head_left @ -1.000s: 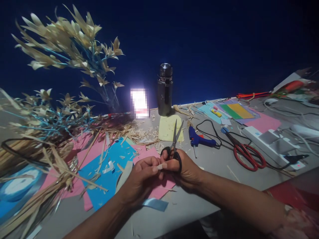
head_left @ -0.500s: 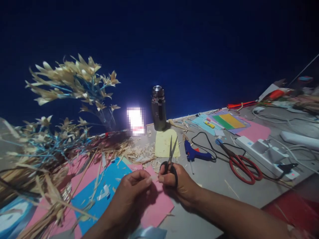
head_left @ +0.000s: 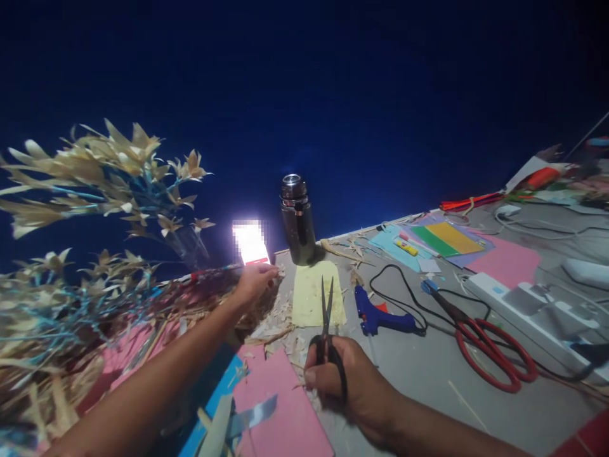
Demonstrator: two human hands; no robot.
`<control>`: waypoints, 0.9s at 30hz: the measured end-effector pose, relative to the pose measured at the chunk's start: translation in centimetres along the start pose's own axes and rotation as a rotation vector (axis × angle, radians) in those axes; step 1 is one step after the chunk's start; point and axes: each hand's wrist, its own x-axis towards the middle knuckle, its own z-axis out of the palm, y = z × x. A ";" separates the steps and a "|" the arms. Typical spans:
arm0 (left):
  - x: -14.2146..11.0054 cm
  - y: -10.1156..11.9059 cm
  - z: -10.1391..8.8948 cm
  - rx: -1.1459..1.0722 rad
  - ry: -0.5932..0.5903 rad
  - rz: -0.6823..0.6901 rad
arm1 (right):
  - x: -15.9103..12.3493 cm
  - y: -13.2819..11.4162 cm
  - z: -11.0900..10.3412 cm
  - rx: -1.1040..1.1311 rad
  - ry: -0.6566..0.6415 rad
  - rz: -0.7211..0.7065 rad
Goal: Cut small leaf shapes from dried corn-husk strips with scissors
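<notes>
While they gape, the black scissors point forward.

Ahead of the left hand, a glowing object is blotted out by pixelation, and whether that hand touches it or pinches something small cannot be told. The right hand covers part of the handle loops of the black-handled scissors, while to its lower left the pink paper runs off the bottom edge. Well left of both hands the pale flower sprays blur and leave the frame, and far to the right of the right hand the white power strip is cut off by the side edge
</notes>
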 end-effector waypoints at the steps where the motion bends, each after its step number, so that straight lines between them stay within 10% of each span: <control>1: 0.3 0.0 -0.1 0.001 0.001 -0.006 | 0.0 -0.1 0.0 -0.006 -0.006 -0.007; 9: -4.5 1.8 -3.6 -0.168 0.006 0.042 | 0.1 -0.2 -0.4 -0.121 -0.022 -0.039; 15: -18.1 2.0 0.5 -0.496 -0.507 -0.033 | -0.7 0.4 -0.8 -0.163 -0.314 -0.067; 20: -24.7 0.2 4.1 -0.832 -0.378 -0.119 | -1.0 0.4 0.0 -0.270 -0.449 -0.093; 27: -26.4 0.5 3.8 -0.943 -0.302 -0.069 | -1.2 1.0 -0.6 -0.199 -0.588 0.140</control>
